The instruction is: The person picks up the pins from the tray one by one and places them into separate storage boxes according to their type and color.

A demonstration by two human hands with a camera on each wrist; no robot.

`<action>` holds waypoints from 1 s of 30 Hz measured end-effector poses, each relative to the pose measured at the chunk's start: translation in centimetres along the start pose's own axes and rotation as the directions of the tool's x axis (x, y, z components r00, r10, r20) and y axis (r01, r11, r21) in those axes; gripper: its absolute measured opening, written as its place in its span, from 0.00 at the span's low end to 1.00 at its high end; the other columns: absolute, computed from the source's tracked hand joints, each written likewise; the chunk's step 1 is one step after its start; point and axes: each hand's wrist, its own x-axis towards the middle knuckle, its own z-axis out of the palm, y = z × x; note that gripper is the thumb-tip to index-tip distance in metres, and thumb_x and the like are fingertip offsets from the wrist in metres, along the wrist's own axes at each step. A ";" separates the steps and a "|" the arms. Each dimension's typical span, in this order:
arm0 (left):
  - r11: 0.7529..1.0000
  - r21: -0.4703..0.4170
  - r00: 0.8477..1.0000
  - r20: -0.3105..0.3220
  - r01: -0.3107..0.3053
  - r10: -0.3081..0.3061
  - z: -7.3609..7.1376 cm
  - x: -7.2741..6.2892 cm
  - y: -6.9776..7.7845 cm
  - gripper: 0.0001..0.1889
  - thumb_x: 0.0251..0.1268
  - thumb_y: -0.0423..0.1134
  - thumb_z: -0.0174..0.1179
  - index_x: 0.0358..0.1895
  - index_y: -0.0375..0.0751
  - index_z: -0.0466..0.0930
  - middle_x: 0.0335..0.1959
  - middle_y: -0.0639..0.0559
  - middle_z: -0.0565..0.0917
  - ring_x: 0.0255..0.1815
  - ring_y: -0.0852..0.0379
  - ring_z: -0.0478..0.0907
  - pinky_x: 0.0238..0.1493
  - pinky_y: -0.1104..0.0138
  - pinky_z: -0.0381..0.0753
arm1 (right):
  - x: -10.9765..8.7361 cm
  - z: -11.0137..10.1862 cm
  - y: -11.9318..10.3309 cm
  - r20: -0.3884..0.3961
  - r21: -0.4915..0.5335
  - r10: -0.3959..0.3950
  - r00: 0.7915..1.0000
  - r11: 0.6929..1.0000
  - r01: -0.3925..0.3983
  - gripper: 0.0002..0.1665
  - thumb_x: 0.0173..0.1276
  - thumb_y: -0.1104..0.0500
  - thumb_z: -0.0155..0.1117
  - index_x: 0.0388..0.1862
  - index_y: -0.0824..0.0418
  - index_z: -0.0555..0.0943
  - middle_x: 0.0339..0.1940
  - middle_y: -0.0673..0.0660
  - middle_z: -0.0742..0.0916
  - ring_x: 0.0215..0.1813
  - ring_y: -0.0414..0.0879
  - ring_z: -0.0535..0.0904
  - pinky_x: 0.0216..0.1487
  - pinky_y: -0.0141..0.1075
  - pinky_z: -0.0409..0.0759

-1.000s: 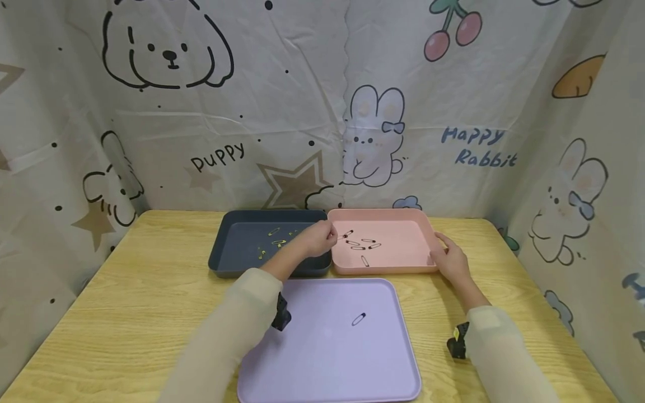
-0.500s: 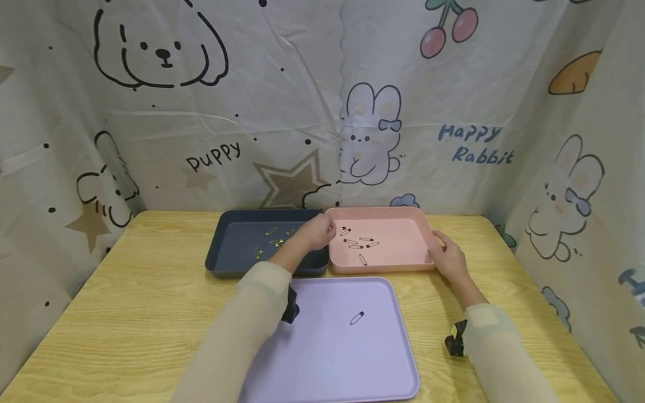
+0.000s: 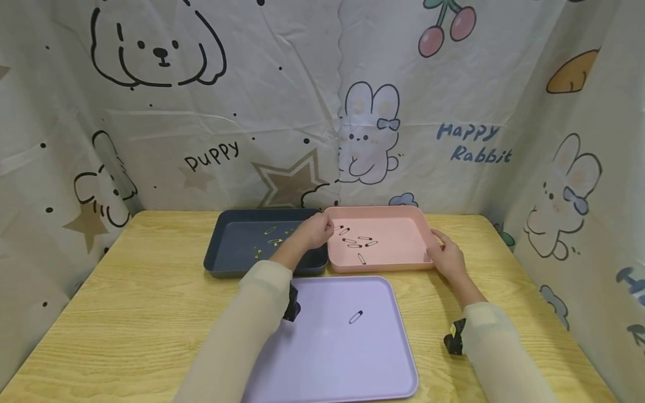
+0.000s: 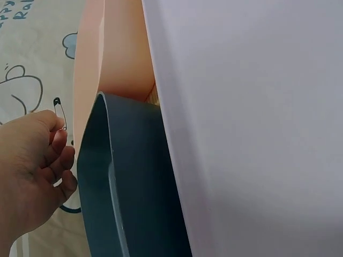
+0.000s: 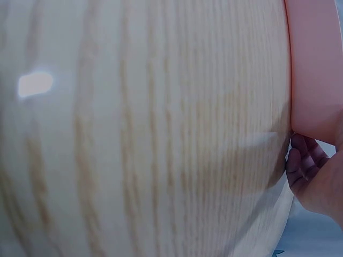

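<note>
My left hand (image 3: 314,230) is held over the seam where the dark blue tray (image 3: 214,254) and the pink tray (image 3: 403,240) meet. Between thumb and forefinger it pinches a safety pin (image 4: 60,113) with a black head, its other fingers loosely curled. Several black-headed safety pins (image 3: 349,240) lie in the left half of the pink tray. In the dark blue tray are several gold safety pins (image 3: 275,241), partly hidden by my left arm. At the pink tray's right end, my right hand (image 3: 448,258) grips the wall, thumb over the rim, fingers (image 5: 300,160) curled outside.
In front of both trays a lilac tray (image 3: 373,358) lies on the wooden table (image 3: 126,313), with one black-headed safety pin (image 3: 355,317) on it. A printed curtain (image 3: 282,112) hangs behind the table and along its sides.
My left hand has shifted slightly toward the back with the pinched safety pin. The right hand stays at the pink tray's end. The head view has drifted slightly.
</note>
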 end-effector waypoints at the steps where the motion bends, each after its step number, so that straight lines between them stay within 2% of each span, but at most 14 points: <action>1: 1.000 -0.006 1.000 -0.002 -0.004 0.004 0.0 0.0 -0.1 0.13 0.67 0.35 0.46 0.22 0.44 0.65 0.18 0.55 0.64 0.21 0.59 0.65 0.25 0.70 0.62 | 0.0 0.0 0.0 -0.001 0.002 -0.002 1.000 1.000 0.002 0.33 0.67 0.58 0.49 0.71 0.59 0.61 0.26 0.57 0.74 0.27 0.45 0.69 0.26 0.33 0.68; 5: 0.999 -0.035 1.000 -0.006 -0.019 0.019 0.1 0.1 -0.4 0.15 0.67 0.33 0.46 0.19 0.45 0.62 0.16 0.55 0.62 0.20 0.59 0.63 0.24 0.71 0.61 | 0.1 0.1 0.1 -0.005 -0.001 -0.010 1.000 1.000 0.010 0.33 0.67 0.59 0.50 0.71 0.59 0.61 0.25 0.57 0.74 0.27 0.46 0.68 0.27 0.33 0.67; 9: 0.998 -0.054 0.999 -0.015 -0.031 0.030 0.2 0.1 -0.5 0.14 0.67 0.33 0.46 0.20 0.41 0.65 0.17 0.54 0.63 0.20 0.59 0.63 0.24 0.70 0.61 | 0.1 0.1 0.1 -0.002 0.000 -0.006 1.000 1.000 0.006 0.32 0.67 0.59 0.49 0.71 0.59 0.61 0.27 0.58 0.75 0.30 0.47 0.69 0.29 0.34 0.67; 13: 0.998 -0.069 0.999 -0.032 -0.013 0.010 0.3 0.1 -0.6 0.07 0.69 0.37 0.49 0.33 0.38 0.74 0.27 0.52 0.69 0.29 0.58 0.68 0.33 0.69 0.69 | 0.1 0.1 0.2 -0.007 -0.002 -0.014 1.000 1.000 0.014 0.33 0.67 0.59 0.49 0.71 0.59 0.61 0.25 0.58 0.75 0.28 0.47 0.69 0.29 0.34 0.67; 16: 0.997 -0.079 0.999 -0.043 0.004 -0.007 0.3 0.1 -0.7 0.09 0.68 0.40 0.53 0.44 0.39 0.75 0.36 0.50 0.74 0.37 0.57 0.71 0.43 0.66 0.73 | 0.1 0.0 0.2 -0.014 -0.005 -0.023 1.000 1.000 0.023 0.33 0.67 0.59 0.50 0.71 0.59 0.61 0.24 0.57 0.74 0.27 0.46 0.68 0.28 0.33 0.67; 17: 0.997 -0.081 0.999 -0.046 0.004 -0.008 0.3 0.0 -0.8 0.09 0.68 0.40 0.53 0.45 0.39 0.75 0.38 0.49 0.75 0.38 0.56 0.71 0.44 0.65 0.74 | 0.1 0.0 0.2 -0.016 -0.007 -0.025 1.000 1.000 0.024 0.32 0.66 0.59 0.50 0.71 0.59 0.61 0.24 0.57 0.74 0.27 0.46 0.68 0.28 0.33 0.67; 30: 0.996 -0.085 0.998 -0.049 0.025 -0.029 -0.2 -0.9 -1.5 0.12 0.66 0.44 0.56 0.43 0.39 0.77 0.40 0.48 0.76 0.41 0.55 0.72 0.47 0.63 0.73 | 0.0 0.0 -0.1 -0.004 -0.020 -0.007 1.000 1.000 0.006 0.33 0.67 0.58 0.49 0.71 0.58 0.61 0.28 0.59 0.76 0.29 0.47 0.70 0.29 0.33 0.67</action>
